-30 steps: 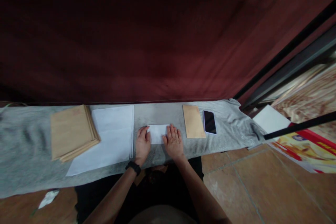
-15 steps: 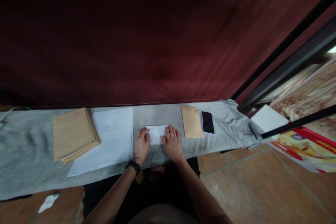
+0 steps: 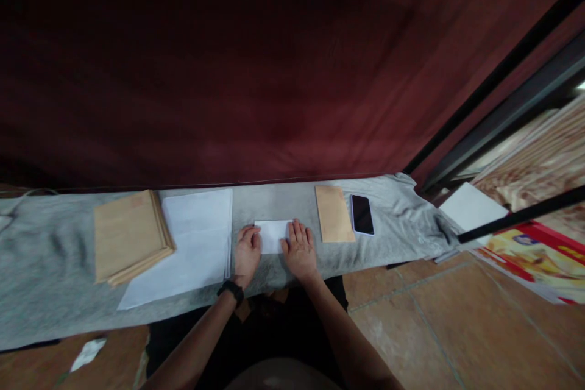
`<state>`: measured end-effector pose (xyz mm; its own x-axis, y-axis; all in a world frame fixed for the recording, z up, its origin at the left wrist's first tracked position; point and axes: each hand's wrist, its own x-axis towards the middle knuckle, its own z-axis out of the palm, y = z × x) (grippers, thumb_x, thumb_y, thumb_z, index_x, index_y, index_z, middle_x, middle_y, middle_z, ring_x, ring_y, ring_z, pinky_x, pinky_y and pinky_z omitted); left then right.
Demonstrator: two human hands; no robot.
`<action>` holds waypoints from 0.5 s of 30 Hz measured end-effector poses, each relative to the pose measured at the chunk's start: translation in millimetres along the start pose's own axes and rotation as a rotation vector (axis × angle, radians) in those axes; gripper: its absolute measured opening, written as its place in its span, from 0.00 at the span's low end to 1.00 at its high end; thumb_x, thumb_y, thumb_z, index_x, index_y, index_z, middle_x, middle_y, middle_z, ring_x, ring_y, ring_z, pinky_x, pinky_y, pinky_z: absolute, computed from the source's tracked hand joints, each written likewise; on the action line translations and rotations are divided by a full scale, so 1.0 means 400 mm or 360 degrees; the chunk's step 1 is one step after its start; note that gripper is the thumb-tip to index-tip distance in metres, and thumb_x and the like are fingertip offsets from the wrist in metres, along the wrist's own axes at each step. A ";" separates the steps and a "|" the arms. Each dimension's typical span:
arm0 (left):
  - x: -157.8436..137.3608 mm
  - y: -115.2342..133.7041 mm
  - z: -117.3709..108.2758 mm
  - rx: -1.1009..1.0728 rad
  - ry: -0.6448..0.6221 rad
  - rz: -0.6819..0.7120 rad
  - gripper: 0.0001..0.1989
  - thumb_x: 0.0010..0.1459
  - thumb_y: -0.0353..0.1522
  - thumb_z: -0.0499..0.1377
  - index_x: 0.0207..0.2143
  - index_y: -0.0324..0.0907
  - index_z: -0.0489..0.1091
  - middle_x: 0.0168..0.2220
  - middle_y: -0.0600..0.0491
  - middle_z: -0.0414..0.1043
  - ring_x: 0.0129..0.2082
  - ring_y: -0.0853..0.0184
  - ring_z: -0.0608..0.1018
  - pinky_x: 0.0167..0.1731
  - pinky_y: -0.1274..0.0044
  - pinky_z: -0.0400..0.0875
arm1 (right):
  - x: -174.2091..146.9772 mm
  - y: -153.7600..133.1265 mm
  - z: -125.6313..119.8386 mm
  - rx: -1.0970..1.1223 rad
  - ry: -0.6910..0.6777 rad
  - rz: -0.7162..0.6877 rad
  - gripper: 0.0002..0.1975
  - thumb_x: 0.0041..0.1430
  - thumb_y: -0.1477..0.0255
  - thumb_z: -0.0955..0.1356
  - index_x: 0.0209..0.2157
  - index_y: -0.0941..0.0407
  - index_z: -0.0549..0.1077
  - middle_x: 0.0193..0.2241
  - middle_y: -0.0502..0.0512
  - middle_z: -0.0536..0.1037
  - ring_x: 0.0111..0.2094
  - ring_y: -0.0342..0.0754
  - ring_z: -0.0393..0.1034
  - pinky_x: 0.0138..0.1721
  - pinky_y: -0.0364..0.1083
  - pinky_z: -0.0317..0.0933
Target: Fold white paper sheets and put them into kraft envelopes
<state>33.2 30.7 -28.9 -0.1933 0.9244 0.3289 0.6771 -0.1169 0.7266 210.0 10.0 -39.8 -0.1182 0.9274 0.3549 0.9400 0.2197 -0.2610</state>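
Note:
A small folded white paper (image 3: pixel 274 236) lies flat on the grey cloth between my two hands. At its left edge, my left hand (image 3: pixel 247 253) is closed, fingers curled and the thumb close to the index finger at the paper's edge. My right hand (image 3: pixel 300 250) lies flat over the paper's right end, fingers stretched out and pressing on it. A black watch (image 3: pixel 232 292) is on my left wrist.
To the left, a stack of brown envelopes (image 3: pixel 130 234) partly covers large white sheets (image 3: pixel 201 237). On the right lie a single brown envelope (image 3: pixel 334 213) and a phone (image 3: pixel 362 214). A dark red curtain (image 3: pixel 274 73) hangs behind the cloth-covered table (image 3: pixel 393 237). A black pole (image 3: pixel 521 219) stands at right.
Both hands stay in nearly the same place on the folded paper. The whole view has shifted very slightly; nothing else has visibly moved.

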 end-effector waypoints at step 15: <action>-0.008 -0.009 -0.006 -0.0066 -0.0002 0.0056 0.14 0.64 0.35 0.51 0.44 0.41 0.74 0.49 0.45 0.71 0.51 0.58 0.75 0.59 0.62 0.69 | -0.001 0.006 -0.001 0.0045 -0.0081 0.0025 0.30 0.72 0.60 0.59 0.69 0.61 0.58 0.68 0.65 0.60 0.69 0.56 0.54 0.68 0.58 0.45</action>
<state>29.7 27.2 -31.4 -0.1689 0.9200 0.3537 0.6534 -0.1642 0.7390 212.6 9.9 -40.4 -0.1200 0.9449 0.3047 0.9325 0.2126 -0.2919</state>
